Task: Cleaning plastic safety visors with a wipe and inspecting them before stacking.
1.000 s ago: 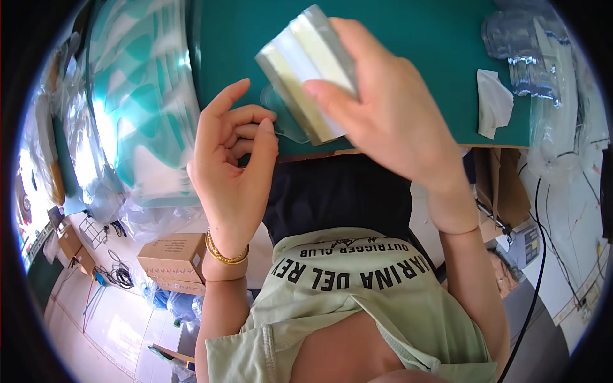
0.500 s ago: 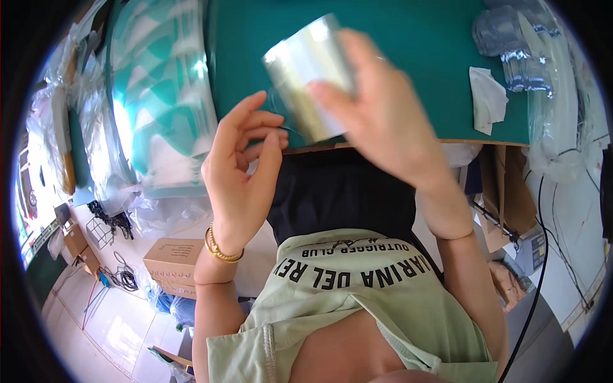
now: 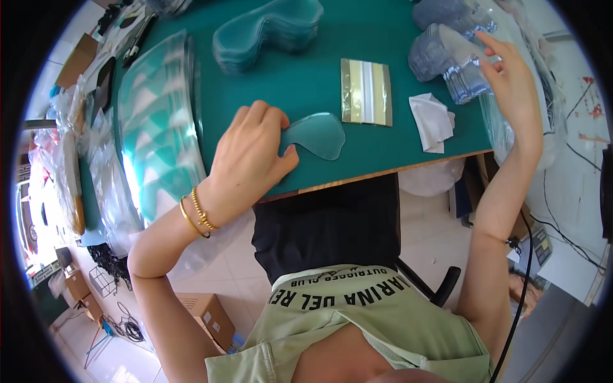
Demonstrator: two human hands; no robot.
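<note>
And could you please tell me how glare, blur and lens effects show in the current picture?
In the head view, white glare streaks the clear plastic sheets at left; in the head view, highlights glint on the bluish plastic stack by the right hand; the head view's corners fall to black, and its teal stack looks slightly smeared.
</note>
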